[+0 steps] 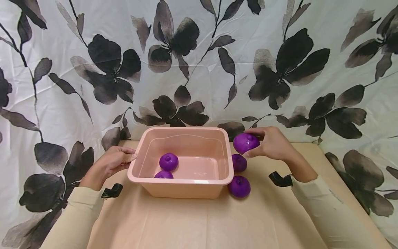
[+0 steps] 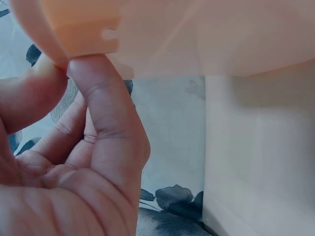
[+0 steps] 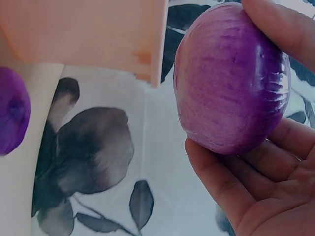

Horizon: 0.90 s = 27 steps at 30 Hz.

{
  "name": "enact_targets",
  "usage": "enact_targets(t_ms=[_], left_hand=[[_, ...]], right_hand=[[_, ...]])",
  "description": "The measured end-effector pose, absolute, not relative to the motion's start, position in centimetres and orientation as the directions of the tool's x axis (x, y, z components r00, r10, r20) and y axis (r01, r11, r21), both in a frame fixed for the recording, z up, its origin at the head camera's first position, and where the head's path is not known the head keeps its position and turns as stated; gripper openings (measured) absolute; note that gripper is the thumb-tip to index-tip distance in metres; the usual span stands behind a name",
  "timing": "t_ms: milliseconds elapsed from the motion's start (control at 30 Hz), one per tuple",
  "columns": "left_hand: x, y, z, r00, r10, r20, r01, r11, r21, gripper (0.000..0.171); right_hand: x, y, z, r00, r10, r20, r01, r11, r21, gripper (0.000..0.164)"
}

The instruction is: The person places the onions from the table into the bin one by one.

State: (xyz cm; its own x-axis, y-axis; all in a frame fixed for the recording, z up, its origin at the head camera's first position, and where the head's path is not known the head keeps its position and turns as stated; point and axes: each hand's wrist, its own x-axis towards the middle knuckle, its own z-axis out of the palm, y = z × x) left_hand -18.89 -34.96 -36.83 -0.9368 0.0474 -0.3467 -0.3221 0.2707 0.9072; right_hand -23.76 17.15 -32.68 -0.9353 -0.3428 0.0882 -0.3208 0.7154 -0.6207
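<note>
A pink plastic tub (image 1: 183,188) stands on the table with two purple onions inside, one onion (image 1: 169,162) behind the other onion (image 1: 163,174). My left hand (image 1: 116,160) pinches the tub's left rim between thumb and finger, as the left wrist view shows from close by. Held up beside the tub's right rim is a shiny purple onion (image 3: 229,81), gripped between the thumb and fingers of my right hand (image 1: 273,145). Below it, two more onions rest on the table along the tub's right side, a farther onion (image 1: 239,163) and a nearer onion (image 1: 239,187).
The beige tabletop (image 1: 186,224) reaches toward me, its right edge running off at a slant. Behind it hangs a white cloth (image 1: 217,86) with dark flowers. Black wrist-camera mounts sit at both cream sleeves (image 1: 329,211).
</note>
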Motion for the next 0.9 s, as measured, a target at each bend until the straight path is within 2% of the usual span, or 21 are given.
enact_targets(t_ms=[567, 900], left_hand=[[-19.1, -34.9, -37.0, -0.937, 0.027, -0.349, -0.328, 0.283, 0.901, 0.036], [-19.0, -35.0, -37.0, -0.939, 0.043, -0.342, -0.32, 0.256, 0.912, 0.029]], right_hand=[[-24.9, 12.5, -31.1, -0.894, -0.435, 0.112, -0.407, 0.678, -0.612, 0.083], [-25.3, 9.8, -30.5, -0.867, -0.484, 0.12, -0.451, 0.657, -0.604, 0.079]])
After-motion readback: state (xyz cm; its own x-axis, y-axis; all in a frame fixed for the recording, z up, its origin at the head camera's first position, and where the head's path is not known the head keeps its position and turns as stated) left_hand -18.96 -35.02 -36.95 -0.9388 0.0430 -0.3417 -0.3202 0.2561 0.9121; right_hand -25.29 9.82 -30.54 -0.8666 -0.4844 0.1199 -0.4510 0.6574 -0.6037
